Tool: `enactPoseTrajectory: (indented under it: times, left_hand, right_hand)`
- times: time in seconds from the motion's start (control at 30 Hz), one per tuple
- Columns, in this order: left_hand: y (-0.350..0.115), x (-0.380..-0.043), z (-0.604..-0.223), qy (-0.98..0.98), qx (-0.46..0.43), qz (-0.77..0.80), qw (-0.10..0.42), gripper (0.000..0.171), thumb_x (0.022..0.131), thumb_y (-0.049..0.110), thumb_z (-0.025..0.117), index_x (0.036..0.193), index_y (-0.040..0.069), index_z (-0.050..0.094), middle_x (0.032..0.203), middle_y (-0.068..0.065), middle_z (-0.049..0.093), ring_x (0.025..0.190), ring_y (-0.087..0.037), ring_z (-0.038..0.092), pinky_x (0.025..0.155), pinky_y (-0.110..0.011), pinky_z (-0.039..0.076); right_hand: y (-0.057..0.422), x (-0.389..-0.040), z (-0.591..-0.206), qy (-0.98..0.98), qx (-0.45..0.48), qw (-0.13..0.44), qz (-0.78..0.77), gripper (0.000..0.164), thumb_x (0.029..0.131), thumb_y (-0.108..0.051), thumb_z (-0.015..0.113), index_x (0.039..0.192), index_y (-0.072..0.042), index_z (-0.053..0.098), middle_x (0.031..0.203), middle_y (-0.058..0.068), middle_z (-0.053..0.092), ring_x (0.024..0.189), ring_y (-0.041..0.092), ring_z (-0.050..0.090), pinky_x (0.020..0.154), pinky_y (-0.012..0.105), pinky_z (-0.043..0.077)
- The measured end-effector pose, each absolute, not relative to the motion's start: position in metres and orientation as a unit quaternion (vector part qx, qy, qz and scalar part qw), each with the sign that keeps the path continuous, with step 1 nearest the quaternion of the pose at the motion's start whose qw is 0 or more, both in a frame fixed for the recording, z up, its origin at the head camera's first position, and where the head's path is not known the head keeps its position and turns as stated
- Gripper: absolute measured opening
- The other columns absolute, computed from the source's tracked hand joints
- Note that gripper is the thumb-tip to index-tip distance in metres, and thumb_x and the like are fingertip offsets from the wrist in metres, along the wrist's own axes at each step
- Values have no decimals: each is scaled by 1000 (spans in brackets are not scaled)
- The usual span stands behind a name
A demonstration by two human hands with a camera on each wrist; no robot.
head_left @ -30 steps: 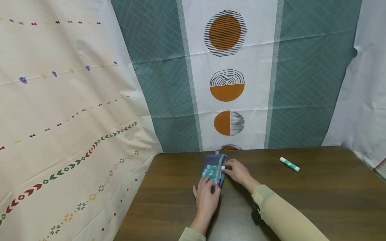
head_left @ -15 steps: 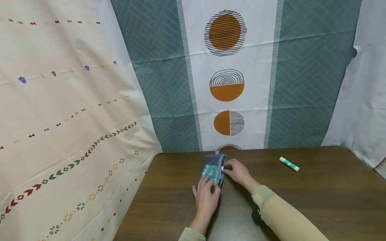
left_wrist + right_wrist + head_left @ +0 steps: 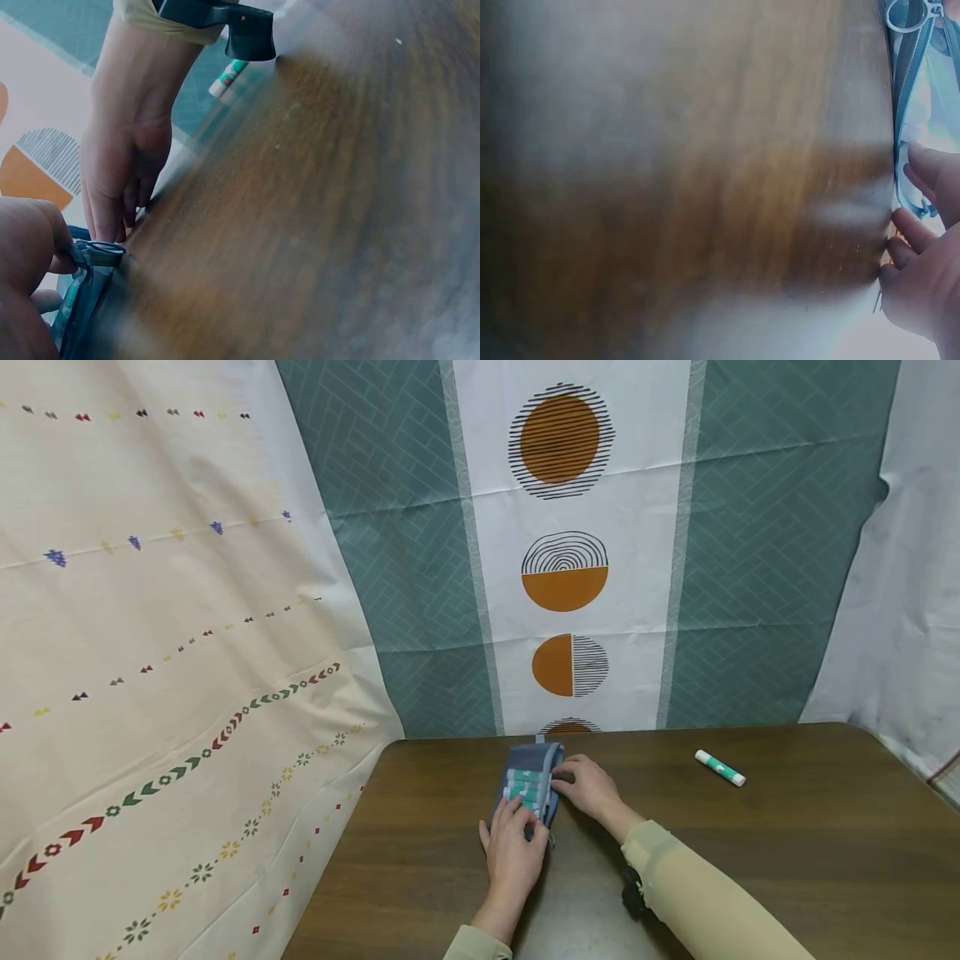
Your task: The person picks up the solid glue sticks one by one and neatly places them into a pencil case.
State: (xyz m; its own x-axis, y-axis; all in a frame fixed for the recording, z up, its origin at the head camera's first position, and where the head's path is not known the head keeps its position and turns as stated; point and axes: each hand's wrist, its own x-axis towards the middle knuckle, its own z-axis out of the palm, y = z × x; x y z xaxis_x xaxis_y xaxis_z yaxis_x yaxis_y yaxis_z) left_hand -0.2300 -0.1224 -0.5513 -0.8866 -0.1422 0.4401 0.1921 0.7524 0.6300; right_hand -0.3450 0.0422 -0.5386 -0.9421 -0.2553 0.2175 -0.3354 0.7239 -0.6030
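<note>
A blue-grey zip pouch (image 3: pixel 527 755) with a clear window lies at the back of the table, zipper side to the right. Through the window show several glue sticks (image 3: pixel 523 791) with green and white labels, side by side. My left hand (image 3: pixel 516 850) grips the pouch's near end, its fingertips over the window; the left wrist view shows the fingers by the zipper ring (image 3: pixel 101 246). My right hand (image 3: pixel 590 787) has thumb and forefinger at the open zipper edge. In the right wrist view its fingertips (image 3: pixel 922 161) reach into the opening, against something whitish.
One loose glue stick (image 3: pixel 720 768) lies on the brown wooden table (image 3: pixel 787 860), to the right of my right hand. Patterned cloths (image 3: pixel 420 568) hang behind the table and along its left side.
The farthest glue stick has slid left into the pouch; its white end, earlier at my right fingertips, no longer sticks out. My left hand has stayed in place.
</note>
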Motion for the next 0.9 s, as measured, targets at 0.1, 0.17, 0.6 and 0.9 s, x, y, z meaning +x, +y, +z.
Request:
enactPoseTrajectory:
  times: [0.1, 0.17, 0.6, 0.9]
  left_hand:
    - [-122, -230, -552, -905, -15, -352, 237, 24, 92, 10, 73, 75, 23, 61, 143, -14, 72, 146, -45, 56, 114, -89, 23]
    - [-122, -230, -553, -905, -17, -350, 239, 24, 92, 10, 73, 75, 23, 60, 143, -14, 72, 146, -45, 56, 113, -89, 23]
    - [-123, -232, -556, -907, -18, -344, 243, 26, 92, 11, 74, 75, 22, 59, 143, -15, 71, 146, -45, 56, 114, -89, 23]
    - [-125, -232, -557, -903, -20, -350, 247, 25, 92, 11, 74, 75, 23, 61, 143, -14, 72, 147, -44, 55, 114, -89, 22]
  right_hand:
    - [43, -344, -538, -928, 158, 56, 334, 27, 103, -24, 79, 125, -8, 82, 137, 21, 68, 127, 42, 66, 105, 62, 54]
    - [45, -343, -537, -928, 160, 54, 333, 29, 103, -24, 79, 126, -7, 81, 137, 21, 68, 128, 42, 66, 106, 62, 53]
    - [75, -336, -536, -912, 141, 33, 384, 46, 106, -28, 75, 142, 0, 70, 147, 23, 65, 140, 45, 59, 116, 63, 46]
    - [108, -329, -527, -916, 151, 44, 370, 49, 107, -28, 73, 147, 0, 66, 152, 25, 62, 143, 47, 56, 116, 66, 44]
